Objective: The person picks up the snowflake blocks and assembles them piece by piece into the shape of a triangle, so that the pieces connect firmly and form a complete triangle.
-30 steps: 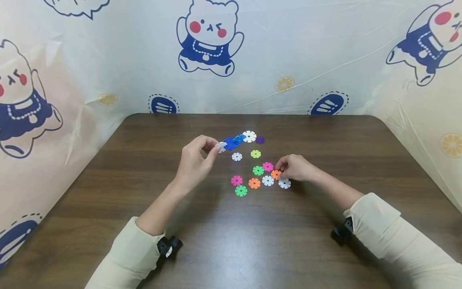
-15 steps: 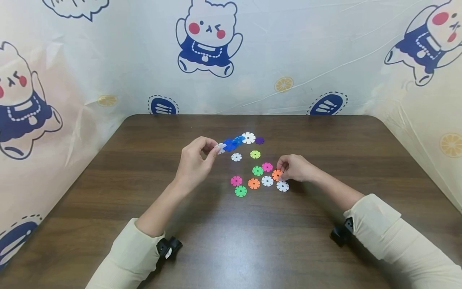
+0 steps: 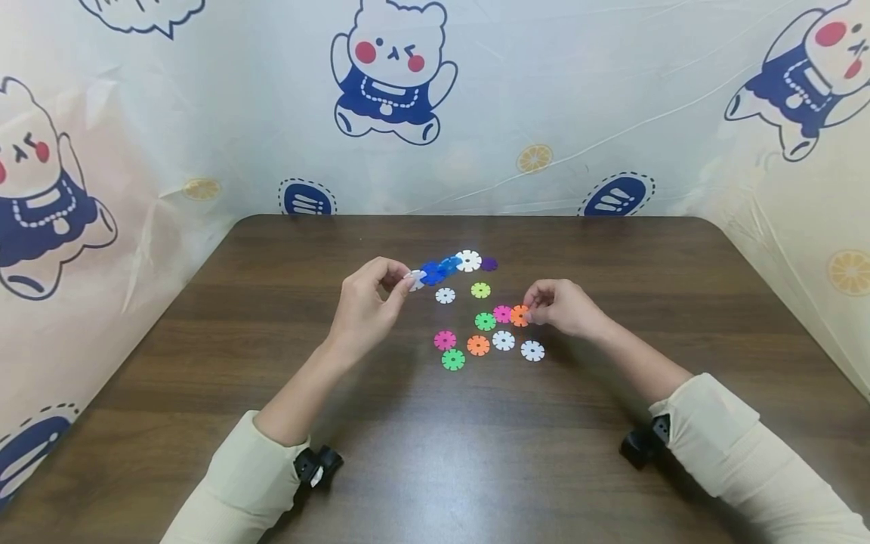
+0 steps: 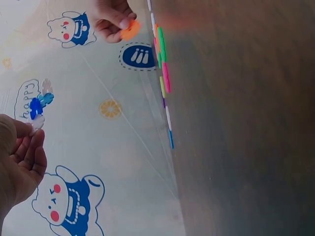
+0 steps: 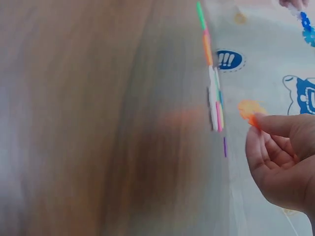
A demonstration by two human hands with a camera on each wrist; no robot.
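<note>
Our left hand (image 3: 370,302) pinches the blue-and-white disc chain (image 3: 438,268) above the tabletop (image 3: 612,453). Our right hand (image 3: 560,308) pinches an orange disc (image 3: 519,316); we align its slot squarely with a chain slot before pressing.

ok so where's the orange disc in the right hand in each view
Head: orange disc right of centre, pinched by the right hand.
Left wrist: top, left of centre.
Right wrist: right of centre, at the fingertips.
Shared landmark: the blue and white chain.
</note>
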